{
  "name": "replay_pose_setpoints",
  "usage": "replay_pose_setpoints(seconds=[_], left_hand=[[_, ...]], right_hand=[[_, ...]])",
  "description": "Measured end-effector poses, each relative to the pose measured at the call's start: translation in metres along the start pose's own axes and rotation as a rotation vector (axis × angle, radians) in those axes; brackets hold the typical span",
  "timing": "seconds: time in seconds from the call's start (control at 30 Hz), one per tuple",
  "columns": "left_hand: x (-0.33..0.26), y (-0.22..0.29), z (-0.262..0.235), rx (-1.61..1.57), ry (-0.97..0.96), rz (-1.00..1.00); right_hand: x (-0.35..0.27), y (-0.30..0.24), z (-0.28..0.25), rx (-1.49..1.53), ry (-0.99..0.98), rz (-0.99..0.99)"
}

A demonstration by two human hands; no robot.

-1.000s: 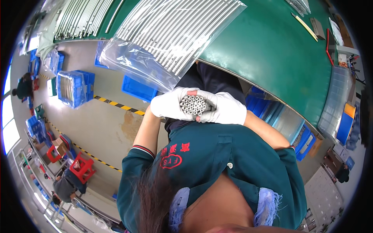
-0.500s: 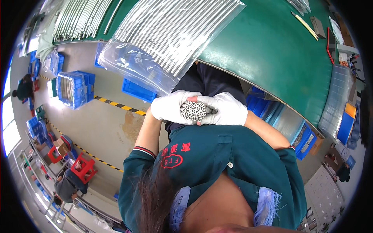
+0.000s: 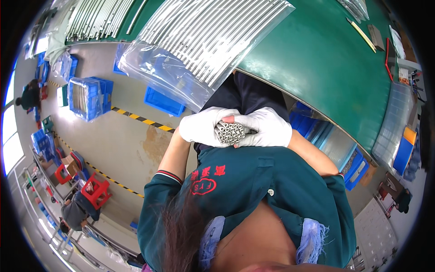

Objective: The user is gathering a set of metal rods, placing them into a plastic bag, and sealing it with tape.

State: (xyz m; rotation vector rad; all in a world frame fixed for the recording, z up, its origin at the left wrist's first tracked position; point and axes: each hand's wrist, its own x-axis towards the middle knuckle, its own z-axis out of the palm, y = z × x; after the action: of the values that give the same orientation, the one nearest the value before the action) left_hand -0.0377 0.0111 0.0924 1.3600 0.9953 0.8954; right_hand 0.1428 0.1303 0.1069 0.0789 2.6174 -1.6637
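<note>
Your left hand (image 3: 201, 127) and your right hand (image 3: 268, 130), both in white gloves, meet over your lap with a bundle (image 3: 230, 133) of thin metal rods between them, its ends turned up toward your face. The fingers of both are curled in close round it, with no open gap except a small dark hollow at the bundle's 3 o'clock side, by the right palm. The step in hand looks like gathering the rods and evening their ends; a few ends appear to sit slightly out of line. The next move probably calls for steady pressure from both sides, so that no rod slips down, and for ends level before the grip changes. From the bundle, a clear bag (image 3: 156, 68) with rods laid side by side lies at 11 o'clock, overhanging the green table (image 3: 317, 50); loose rods (image 3: 97, 20) lie at 10 o'clock, and a knife (image 3: 362, 35) at 2 o'clock. The bundle's length is hidden below your hands, so you can't tell how far down it reaches or whether it rests on anything. Most fingertips are hidden too, and it is hard to say whose bare tip shows at the bundle's 12 o'clock. The upper edge cuts off the bag and the loose rods.
</note>
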Motion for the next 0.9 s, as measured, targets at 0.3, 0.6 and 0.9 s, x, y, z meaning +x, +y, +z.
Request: replay_pose_setpoints(seconds=[0.3,0.6,0.9], left_hand=[[0.004,-0.002,-0.001,0.065,0.013,-0.025],[0.006,0.004,0.001,0.046,0.015,-0.132],[0.002,0.004,0.006,0.092,0.092,-0.11]], right_hand=[[-0.002,0.0,-0.003,0.035,0.001,0.079],[-0.004,0.006,-0.003,0.029,-0.012,0.071],[-0.001,0.01,-0.005,-0.015,0.006,-0.051]])
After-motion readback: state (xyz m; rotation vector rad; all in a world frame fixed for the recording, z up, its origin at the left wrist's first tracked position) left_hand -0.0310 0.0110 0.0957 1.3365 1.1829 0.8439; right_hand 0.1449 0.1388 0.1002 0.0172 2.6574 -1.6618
